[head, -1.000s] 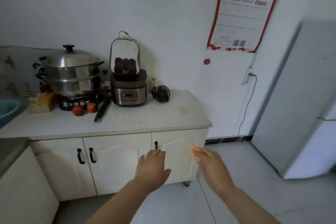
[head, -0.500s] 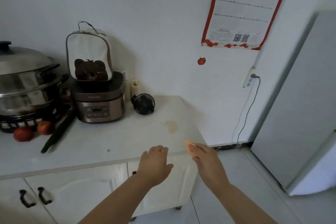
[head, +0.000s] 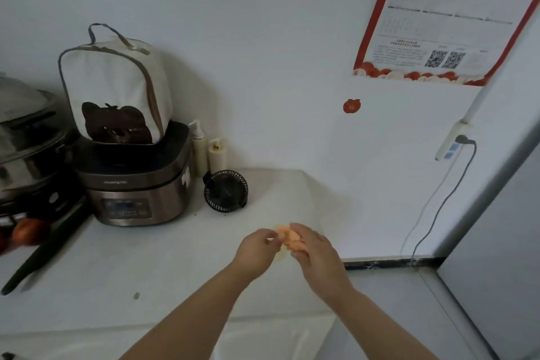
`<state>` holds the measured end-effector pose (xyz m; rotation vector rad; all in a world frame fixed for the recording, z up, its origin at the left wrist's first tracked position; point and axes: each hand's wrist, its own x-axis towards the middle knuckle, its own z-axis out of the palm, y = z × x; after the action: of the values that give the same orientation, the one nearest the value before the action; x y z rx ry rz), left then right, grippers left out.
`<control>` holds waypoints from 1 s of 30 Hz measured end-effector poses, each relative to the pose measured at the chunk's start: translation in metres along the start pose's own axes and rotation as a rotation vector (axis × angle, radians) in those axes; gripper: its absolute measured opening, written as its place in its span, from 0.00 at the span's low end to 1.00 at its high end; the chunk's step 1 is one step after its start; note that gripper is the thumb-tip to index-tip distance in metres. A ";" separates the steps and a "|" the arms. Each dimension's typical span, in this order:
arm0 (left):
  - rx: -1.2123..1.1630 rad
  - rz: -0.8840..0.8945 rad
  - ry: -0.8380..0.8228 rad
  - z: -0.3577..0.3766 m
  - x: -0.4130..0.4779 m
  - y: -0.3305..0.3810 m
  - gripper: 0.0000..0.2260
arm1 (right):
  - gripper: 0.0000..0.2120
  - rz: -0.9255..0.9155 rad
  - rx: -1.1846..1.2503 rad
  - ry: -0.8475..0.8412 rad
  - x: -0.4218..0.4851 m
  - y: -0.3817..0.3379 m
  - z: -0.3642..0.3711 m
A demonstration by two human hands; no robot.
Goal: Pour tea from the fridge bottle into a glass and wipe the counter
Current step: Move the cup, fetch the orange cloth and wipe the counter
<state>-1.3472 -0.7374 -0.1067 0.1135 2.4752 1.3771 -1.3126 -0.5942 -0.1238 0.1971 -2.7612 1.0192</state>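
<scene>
I see both hands over the white counter, right end, in front of the small black desk fan. Right hand grips an orange cloth; left hand pinches its left edge. Rice cooker sits back left. Fridge at the right edge, door closed.

We see an orange cloth at centre frame against the white tabletop, which carries a faint yellowish stain. Left, a bronze-and-black cooker sits under a cream bag printed with a dark brown bear. A black fan is beside it. Upper right, a red-bordered calendar is on the white wall.
</scene>
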 end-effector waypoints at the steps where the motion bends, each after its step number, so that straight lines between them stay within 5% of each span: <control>1: -0.117 -0.007 -0.040 0.000 0.010 0.002 0.14 | 0.22 0.013 0.015 0.004 0.009 0.004 0.002; 5: -0.349 -0.032 -0.087 -0.005 0.050 0.009 0.08 | 0.20 0.064 0.087 0.032 0.045 0.013 0.006; 12: -0.346 -0.022 -0.109 -0.027 0.110 0.013 0.06 | 0.06 0.219 0.283 -0.043 0.097 0.025 0.006; 21: -0.386 -0.004 -0.093 -0.037 0.143 0.021 0.08 | 0.08 0.292 0.424 -0.113 0.145 0.037 -0.003; 27: -0.418 -0.009 0.045 -0.050 0.148 0.022 0.08 | 0.12 0.348 0.310 -0.046 0.170 0.057 -0.022; 30: -0.380 0.025 0.099 -0.056 0.149 0.022 0.11 | 0.07 0.344 0.106 -0.242 0.179 0.064 -0.028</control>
<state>-1.5074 -0.7397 -0.0945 -0.0091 2.2424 1.8753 -1.4956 -0.5376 -0.1029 -0.1588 -3.0314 1.3032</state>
